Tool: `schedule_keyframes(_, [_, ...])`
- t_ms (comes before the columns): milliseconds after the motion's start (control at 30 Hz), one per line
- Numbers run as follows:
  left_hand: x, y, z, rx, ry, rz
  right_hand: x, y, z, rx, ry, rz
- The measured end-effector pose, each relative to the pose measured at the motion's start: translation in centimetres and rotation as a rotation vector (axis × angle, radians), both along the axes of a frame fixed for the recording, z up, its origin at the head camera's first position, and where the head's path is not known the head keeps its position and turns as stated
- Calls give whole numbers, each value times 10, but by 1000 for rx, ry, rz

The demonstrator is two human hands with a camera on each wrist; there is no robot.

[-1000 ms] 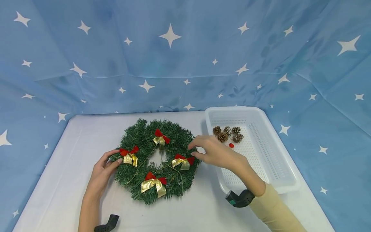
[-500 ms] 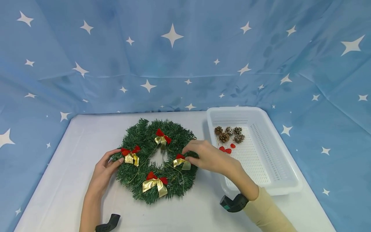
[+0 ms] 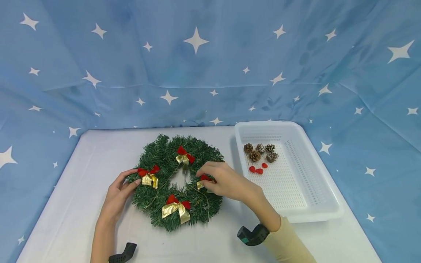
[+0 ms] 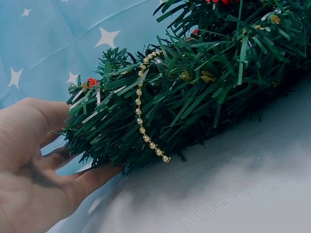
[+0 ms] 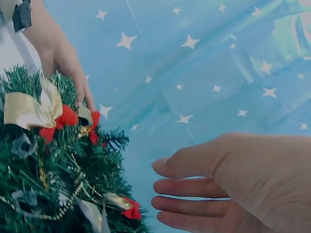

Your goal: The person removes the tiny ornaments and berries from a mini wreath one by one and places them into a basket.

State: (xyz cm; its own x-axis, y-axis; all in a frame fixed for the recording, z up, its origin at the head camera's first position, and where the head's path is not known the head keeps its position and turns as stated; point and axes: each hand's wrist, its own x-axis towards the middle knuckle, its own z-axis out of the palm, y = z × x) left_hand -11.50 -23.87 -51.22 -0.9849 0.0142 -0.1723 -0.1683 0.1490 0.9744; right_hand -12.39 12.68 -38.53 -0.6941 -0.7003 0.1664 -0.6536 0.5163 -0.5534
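A green tinsel wreath (image 3: 154,146) lies on the table, decorated with red-and-gold bows. My left hand (image 3: 115,197) grips its left edge by the left bow (image 3: 149,179); in the left wrist view, that hand (image 4: 39,170) reaches round the branches beside a gold bead string (image 4: 139,111). Over the wreath's right side is my right hand (image 3: 227,182), partly covering the right bow (image 3: 204,178). In the right wrist view, my right hand (image 5: 243,184) shows extended fingers and thumb with nothing between them. A red berry-like piece (image 5: 69,115) sits by a gold ribbon there.
A white plastic basket (image 3: 315,171) stands right of the wreath. Several pine cones (image 3: 254,156) and a few red berry-like pieces (image 3: 259,171) lie in its left part. A blue star-printed curtain (image 3: 210,73) hangs behind the white table (image 3: 197,244).
My right hand has moved left from the wreath's right edge onto the right bow, uncovering the red pieces in the basket. The left hand stays at the wreath's left edge.
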Motion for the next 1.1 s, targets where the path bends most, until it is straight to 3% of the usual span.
schedule_keyframes(833, [-1,0,1,-17,-8,-7,12,-50,-26,-4,-141,79])
schedule_keyframes(1100, [-1,-1,2,-22,-23,-3,10,-65,-35,37,-123,122])
